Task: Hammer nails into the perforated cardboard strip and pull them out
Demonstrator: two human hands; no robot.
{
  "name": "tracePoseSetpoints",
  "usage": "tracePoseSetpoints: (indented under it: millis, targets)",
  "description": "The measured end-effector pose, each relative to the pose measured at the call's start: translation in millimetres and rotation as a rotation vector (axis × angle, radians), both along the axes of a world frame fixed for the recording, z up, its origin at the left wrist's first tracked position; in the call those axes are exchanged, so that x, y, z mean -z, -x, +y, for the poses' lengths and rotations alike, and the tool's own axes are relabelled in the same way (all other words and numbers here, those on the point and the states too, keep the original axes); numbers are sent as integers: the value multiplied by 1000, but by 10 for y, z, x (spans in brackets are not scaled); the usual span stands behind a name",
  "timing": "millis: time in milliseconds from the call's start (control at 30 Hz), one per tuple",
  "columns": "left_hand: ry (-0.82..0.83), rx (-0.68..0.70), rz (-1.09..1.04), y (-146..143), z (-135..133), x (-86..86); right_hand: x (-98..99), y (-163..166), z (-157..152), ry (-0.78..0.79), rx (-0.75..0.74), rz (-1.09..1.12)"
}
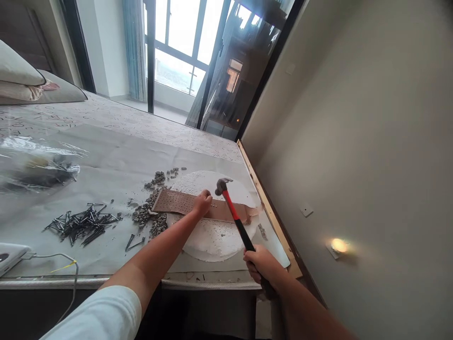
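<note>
My right hand [261,265] is closed around the handle of a red and black hammer [234,213]. The hammer's steel head is raised just above a brown perforated strip [177,202]. The strip lies across a round white foam disc [212,238]. My left hand [202,202] rests on the strip with its fingers pinched together close to the hammer head. What those fingers pinch is too small to make out.
A pile of dark nails [82,223] lies left of the strip, with grey rubble bits [148,212] beside it. Crumpled clear plastic [37,166] sits at the far left. A white device with a cable [10,256] is at the near left edge. A wall runs along the right.
</note>
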State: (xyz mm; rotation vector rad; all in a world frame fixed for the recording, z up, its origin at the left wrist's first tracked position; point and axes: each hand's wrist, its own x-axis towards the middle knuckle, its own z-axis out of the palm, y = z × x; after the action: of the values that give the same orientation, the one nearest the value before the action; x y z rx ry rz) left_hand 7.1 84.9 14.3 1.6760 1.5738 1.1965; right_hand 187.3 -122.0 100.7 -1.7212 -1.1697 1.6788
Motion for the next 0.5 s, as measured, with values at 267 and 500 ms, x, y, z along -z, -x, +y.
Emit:
tracePoseSetpoints:
  millis: [267,500]
  targets:
    - [-41,65,116,-21,-122,-87,396,27,-303,16,22,208]
    - [-242,111,236,751,-620,-107,495,32,-1149,-43,59,364]
